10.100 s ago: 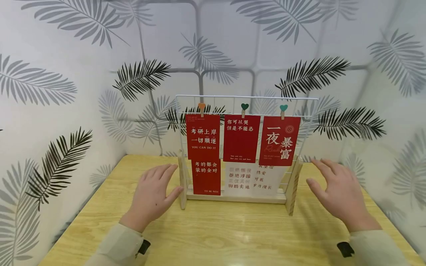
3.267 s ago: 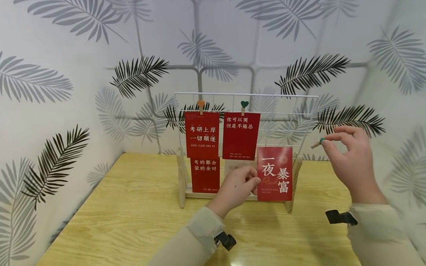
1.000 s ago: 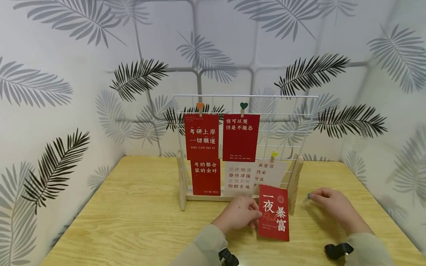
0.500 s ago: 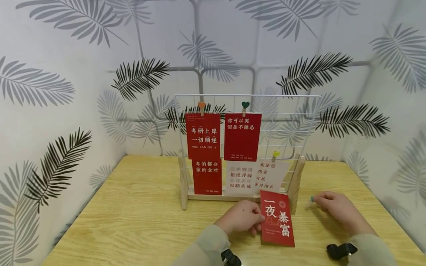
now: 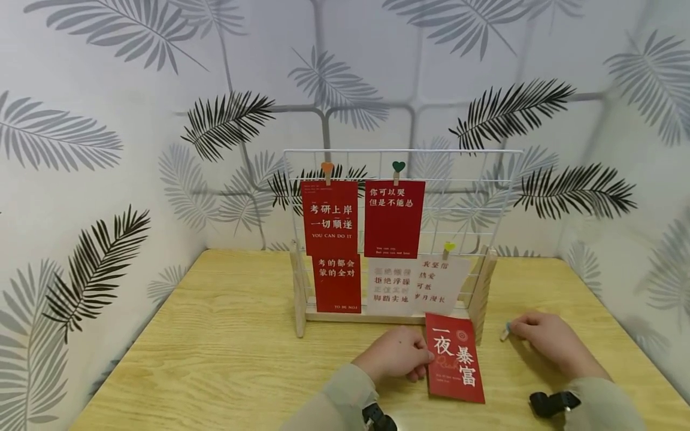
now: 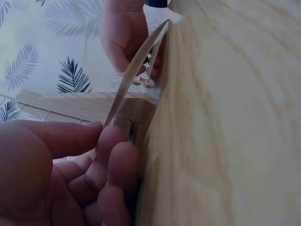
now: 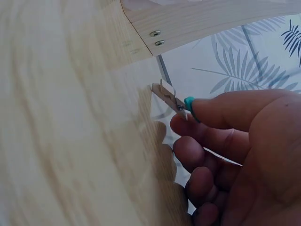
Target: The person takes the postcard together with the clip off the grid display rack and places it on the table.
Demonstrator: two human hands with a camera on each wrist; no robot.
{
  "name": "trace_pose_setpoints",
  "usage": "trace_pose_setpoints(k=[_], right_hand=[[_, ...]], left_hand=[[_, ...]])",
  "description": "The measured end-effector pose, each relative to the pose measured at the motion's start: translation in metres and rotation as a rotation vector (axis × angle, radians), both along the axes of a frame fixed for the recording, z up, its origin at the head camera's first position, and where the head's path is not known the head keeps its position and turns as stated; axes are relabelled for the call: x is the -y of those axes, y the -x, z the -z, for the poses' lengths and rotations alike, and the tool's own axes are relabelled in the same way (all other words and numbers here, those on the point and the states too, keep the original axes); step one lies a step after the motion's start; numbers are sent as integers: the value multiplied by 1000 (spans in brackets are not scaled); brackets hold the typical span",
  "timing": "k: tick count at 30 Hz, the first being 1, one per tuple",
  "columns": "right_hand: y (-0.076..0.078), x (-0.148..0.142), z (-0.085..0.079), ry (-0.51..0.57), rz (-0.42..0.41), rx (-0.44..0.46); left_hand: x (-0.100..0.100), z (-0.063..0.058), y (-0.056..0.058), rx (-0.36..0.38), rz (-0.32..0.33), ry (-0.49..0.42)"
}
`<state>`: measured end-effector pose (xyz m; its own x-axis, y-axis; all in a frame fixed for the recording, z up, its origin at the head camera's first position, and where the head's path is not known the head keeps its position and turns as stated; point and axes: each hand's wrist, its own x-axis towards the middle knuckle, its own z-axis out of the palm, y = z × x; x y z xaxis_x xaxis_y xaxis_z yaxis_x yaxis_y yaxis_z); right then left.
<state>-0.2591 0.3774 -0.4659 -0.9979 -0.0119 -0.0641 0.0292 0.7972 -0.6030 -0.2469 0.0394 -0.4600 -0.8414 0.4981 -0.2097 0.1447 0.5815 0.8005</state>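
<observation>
My left hand (image 5: 398, 354) pinches the left edge of a red card (image 5: 456, 359) with white lettering. That card is low at the tabletop, in front of the rack's right foot; the left wrist view catches the card (image 6: 126, 80) nearly edge-on, slightly bowed. Between thumb and forefinger, my right hand (image 5: 555, 342) holds a small wooden clothespin (image 7: 168, 97) with a teal heart (image 7: 189, 103), just above the table right of the rack. Behind both hands stands a white wire grid rack (image 5: 463, 151) on a wooden base. The clothespin's tip faces away from my fingers.
Still on the rack are red cards (image 5: 393, 221), one under an orange heart clothespin (image 5: 327, 170) and one under a dark green one (image 5: 398, 169). Lower down hang another red card (image 5: 337, 293) and white cards (image 5: 390, 287), with a yellow-green heart clothespin (image 5: 448, 247). Patterned walls enclose the wooden table (image 5: 215, 359).
Ten seconds ago both hands were free and the card hung at the rack's upper right under the teal clothespin. Both were taken off and lowered. Lately the card has shifted slightly right and down.
</observation>
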Motion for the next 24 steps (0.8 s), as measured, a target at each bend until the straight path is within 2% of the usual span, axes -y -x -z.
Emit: trace_pose_setpoints(k=[5,15,24], right_hand=[[1,-1,-3,-69,-20,-11],[2,0,-4,-82,1,-6],[0,0,0,-74,10,-14]], left_hand=[[0,-2,0,-29,7,18],[2,-1,0,-102,26,71],[2,0,0,-100,22,75]])
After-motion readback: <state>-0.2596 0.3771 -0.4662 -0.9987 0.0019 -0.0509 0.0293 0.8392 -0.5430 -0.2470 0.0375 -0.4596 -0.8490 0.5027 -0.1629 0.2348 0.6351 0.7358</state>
